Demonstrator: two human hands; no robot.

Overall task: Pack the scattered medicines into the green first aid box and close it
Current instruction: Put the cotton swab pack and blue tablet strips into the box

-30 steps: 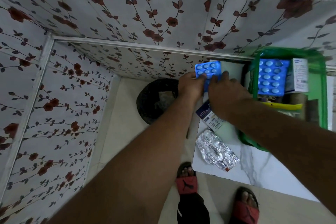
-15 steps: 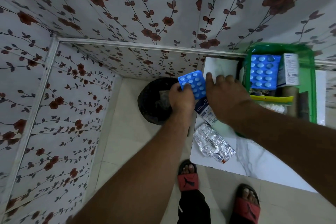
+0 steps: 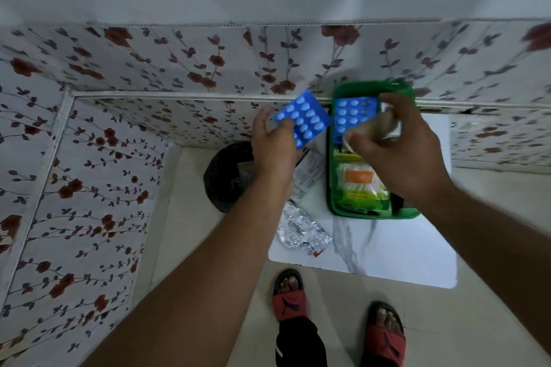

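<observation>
**Blue strip in the left hand, right hand over the open green box**

The left hand (image 3: 275,144) has its grip closed on a blue blister strip (image 3: 304,119), thumb on the face, fingers behind, holding it tilted in the air just left of the green first aid box (image 3: 335,188). The right hand (image 3: 399,152) hangs above the box with fingers curled around a pale, blurred object (image 3: 378,125); what that is cannot be told, though the grip looks closed on it.

The box sits open on the white marbled desk (image 3: 387,253), against the flowered wall (image 3: 179,62). Inside lie a second blue blister strip (image 3: 348,113) at the far end and a packet with an orange label (image 3: 359,179) nearer the person.

Left of the box, on the desk, a printed white pack (image 3: 308,174) lies partly under the left wrist, and a silver foil strip (image 3: 301,229) rests at the desk's near-left corner. A dark round bin (image 3: 226,179) stands on the floor beyond the desk's left edge. Two feet in red sandals (image 3: 290,295) show below.
</observation>
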